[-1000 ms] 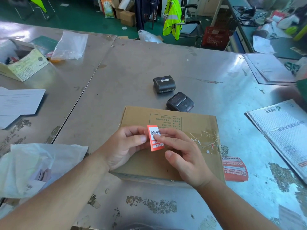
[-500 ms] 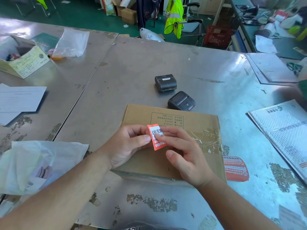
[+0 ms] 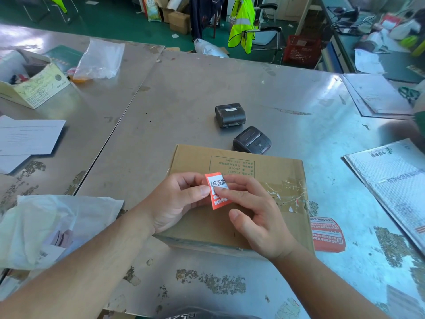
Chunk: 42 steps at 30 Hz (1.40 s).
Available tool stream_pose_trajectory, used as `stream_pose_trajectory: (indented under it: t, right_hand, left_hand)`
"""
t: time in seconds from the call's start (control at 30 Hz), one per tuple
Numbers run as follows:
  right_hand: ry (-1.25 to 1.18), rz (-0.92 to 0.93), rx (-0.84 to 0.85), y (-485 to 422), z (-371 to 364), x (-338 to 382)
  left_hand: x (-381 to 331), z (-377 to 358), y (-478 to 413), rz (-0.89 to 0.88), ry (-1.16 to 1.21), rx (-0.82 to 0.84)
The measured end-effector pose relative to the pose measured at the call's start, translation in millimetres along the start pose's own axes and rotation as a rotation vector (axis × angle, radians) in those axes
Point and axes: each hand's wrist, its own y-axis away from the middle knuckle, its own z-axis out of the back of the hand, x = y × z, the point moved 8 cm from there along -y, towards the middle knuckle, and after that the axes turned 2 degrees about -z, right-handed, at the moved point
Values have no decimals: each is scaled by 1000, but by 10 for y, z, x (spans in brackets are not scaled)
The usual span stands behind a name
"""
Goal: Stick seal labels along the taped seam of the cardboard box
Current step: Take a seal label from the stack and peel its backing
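A flat cardboard box (image 3: 271, 169) lies on the steel table in front of me, with a clear taped seam (image 3: 285, 192) running across its top towards the right edge. Just above the box I hold a small orange and white seal label (image 3: 217, 188) between both hands. My left hand (image 3: 177, 201) pinches its left edge with thumb and fingers. My right hand (image 3: 255, 212) pinches its right side with fingertips, the thumb lying free below. The label's lower part is partly hidden by my fingers.
Two black handheld printers (image 3: 230, 114) (image 3: 251, 140) sit beyond the box. A stack of orange labels (image 3: 326, 233) lies right of it, with a white mailer (image 3: 395, 180) further right. A crumpled plastic bag (image 3: 53, 226) and papers (image 3: 30, 137) lie left.
The hands and label stay almost where they were above the box. The label has tipped slightly more upright between my fingers.
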Motion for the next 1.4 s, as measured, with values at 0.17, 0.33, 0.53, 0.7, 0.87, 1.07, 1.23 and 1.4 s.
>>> stream_pose_trajectory:
  t: [0.17,0.33,0.53,0.7,0.87,1.07,1.23,1.4]
  right_hand:
    - [25,3,0,-9,-4,13]
    - [22,2,-3,-7,-4,7]
    - [22,-7,6,-11,-14,14]
    - [9,-55,29,-21,-14,-25]
    - [22,-33,35,-13,-38,6]
    - [48,-25,17,-29,2,53]
    - [-59,-34,4,-39,14,55]
    - [-130,-27,-13,-61,82,63]
  left_hand:
    - [-7,-6,-1,-4,7,12]
    - [-22,-23,5,-15,4,10]
    - [-29,-30,-7,-34,-20,8]
    - [-18,-3,-19,-60,-94,-20]
    - [-45,-29,-19,-73,-144,-17]
    - [-140,-96,-33,-120,-236,-47]
    - [-71,-164,-90,-104,-116,-93]
    - [21,-321,-148,-21,53,-84]
